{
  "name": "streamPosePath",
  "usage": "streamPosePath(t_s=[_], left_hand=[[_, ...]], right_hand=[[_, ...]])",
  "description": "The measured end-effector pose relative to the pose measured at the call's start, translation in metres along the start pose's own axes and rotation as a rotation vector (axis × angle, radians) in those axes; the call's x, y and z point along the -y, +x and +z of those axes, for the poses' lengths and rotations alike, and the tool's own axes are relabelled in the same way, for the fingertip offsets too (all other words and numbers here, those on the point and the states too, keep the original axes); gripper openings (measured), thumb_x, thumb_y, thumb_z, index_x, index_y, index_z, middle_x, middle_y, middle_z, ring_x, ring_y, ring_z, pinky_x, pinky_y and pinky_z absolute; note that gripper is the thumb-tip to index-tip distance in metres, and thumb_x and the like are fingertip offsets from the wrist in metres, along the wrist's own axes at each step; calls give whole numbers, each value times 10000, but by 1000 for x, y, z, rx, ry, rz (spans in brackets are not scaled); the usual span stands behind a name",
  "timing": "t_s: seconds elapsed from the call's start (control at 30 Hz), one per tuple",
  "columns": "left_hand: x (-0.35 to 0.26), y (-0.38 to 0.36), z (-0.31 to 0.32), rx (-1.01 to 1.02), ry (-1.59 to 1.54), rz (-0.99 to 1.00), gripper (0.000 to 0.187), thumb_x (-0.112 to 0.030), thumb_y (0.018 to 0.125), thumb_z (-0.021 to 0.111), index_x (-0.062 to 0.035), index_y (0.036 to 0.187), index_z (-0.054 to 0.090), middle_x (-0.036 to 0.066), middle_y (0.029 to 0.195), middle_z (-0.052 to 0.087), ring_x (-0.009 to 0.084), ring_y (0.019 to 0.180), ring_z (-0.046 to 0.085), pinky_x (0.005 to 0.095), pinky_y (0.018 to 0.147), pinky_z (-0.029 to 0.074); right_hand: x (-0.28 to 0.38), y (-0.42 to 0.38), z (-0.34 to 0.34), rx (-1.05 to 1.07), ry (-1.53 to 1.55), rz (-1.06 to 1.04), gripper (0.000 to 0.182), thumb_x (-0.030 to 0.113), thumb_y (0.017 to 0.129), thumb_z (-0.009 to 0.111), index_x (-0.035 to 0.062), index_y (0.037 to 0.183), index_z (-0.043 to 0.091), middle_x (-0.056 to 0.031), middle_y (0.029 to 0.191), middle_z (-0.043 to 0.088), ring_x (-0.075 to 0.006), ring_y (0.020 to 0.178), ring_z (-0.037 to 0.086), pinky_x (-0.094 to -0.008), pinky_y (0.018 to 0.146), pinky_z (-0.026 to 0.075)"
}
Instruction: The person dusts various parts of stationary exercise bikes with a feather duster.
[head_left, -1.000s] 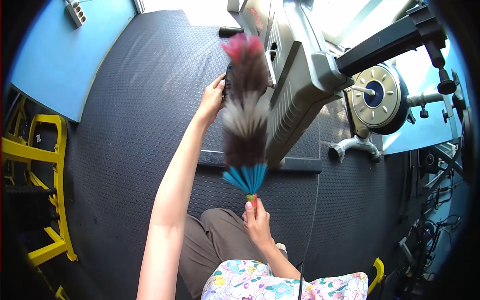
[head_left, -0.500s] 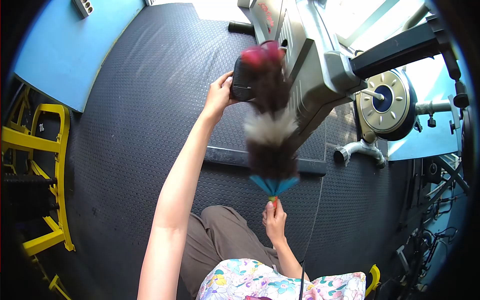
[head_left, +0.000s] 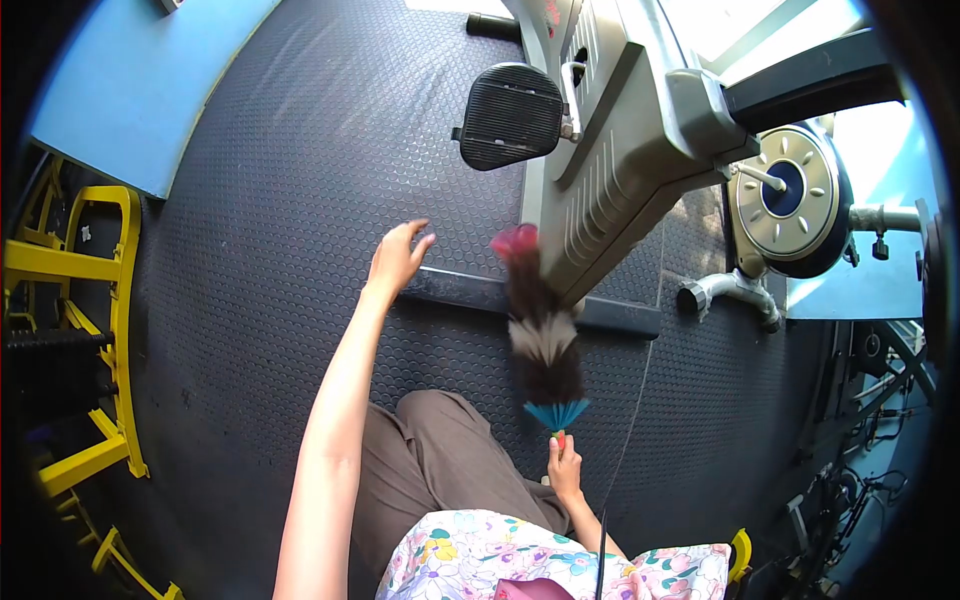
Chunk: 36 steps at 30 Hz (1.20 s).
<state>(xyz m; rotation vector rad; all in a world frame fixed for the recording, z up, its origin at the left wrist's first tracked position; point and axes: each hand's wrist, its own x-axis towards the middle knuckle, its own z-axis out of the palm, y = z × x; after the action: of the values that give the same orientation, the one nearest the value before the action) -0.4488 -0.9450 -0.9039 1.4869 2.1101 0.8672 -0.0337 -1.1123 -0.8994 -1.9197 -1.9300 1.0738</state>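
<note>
The right hand [head_left: 565, 467] gripped the handle of a feather duster [head_left: 540, 335], its fingers closed around it, the feathers rising against the grey frame of the exercise bike [head_left: 620, 170]. The left hand [head_left: 398, 257] hung empty over the rubber floor mat [head_left: 290, 200], fingers loosely spread, below the black pedal [head_left: 510, 115].

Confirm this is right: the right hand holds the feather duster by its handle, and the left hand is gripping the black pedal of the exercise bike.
Not quite. In the head view the left hand is open and empty, apart from the black pedal, which sits well above it. The rest stands: the right hand holds the feather duster by its handle, beside the exercise bike.
</note>
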Motion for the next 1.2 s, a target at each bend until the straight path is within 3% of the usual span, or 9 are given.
streamPosePath(t_s=[0.13,0.3,0.4,0.53,0.67,0.73,0.83,1.0,1.2], left_hand=[[60,-72,34,261,547,-4,495,-280,788,585,-60,1212,454,109,1255,453,256,1149,437,377,918,376],[69,-90,35,322,662,89,541,-12,718,469,3,1251,378,150,1333,346,256,1209,373,374,985,327],[89,-91,47,472,486,-154,545,-7,720,472,35,1251,355,185,1345,312,261,1217,364,351,989,326],[74,-96,50,293,625,-23,627,1,716,480,39,1302,263,181,1384,243,258,1231,350,331,988,330],[59,-91,48,402,653,-179,694,-36,717,519,11,1335,208,161,1410,188,268,1263,297,386,1005,302],[51,-87,45,473,558,-246,724,-53,708,515,15,1339,168,195,1406,165,324,1276,248,441,1010,282],[29,-90,45,541,557,-253,640,-155,767,539,-22,1324,255,193,1380,240,352,1279,223,487,1023,223],[-18,-99,45,427,400,-244,646,-165,794,517,21,1328,205,196,1354,291,327,1276,246,456,1034,209],[-101,-46,-20,-278,200,180,709,-59,765,503,41,1344,108,251,1372,196,347,1271,240,395,1039,235]], right_hand=[[-28,-3,53,161,17,31,270,277,891,450,11,932,442,-268,682,554,-432,691,560,-474,530,428],[18,33,83,370,-32,-144,264,282,872,478,22,892,437,-259,656,556,-435,658,559,-487,524,433],[34,50,64,333,-142,-190,285,321,874,454,39,888,416,-252,641,562,-428,626,564,-506,530,449],[-2,33,43,127,-7,33,288,306,882,460,21,924,467,-245,650,556,-434,645,555,-452,493,420],[-21,20,44,188,68,-20,302,305,891,444,13,960,480,-257,669,549,-443,647,547,-429,475,407],[-18,23,47,279,142,39,329,356,897,435,31,869,476,-111,567,526,-187,425,516,-289,391,383],[58,24,-7,484,685,546,325,407,902,409,106,781,416,29,509,365,-28,379,303,-176,343,265],[149,5,-63,337,1090,482,348,414,916,365,82,816,400,-4,498,355,-45,356,291,-186,325,250],[172,-20,-85,250,1108,238,367,435,910,362,80,823,400,-3,509,343,-39,367,285,-174,336,257]])
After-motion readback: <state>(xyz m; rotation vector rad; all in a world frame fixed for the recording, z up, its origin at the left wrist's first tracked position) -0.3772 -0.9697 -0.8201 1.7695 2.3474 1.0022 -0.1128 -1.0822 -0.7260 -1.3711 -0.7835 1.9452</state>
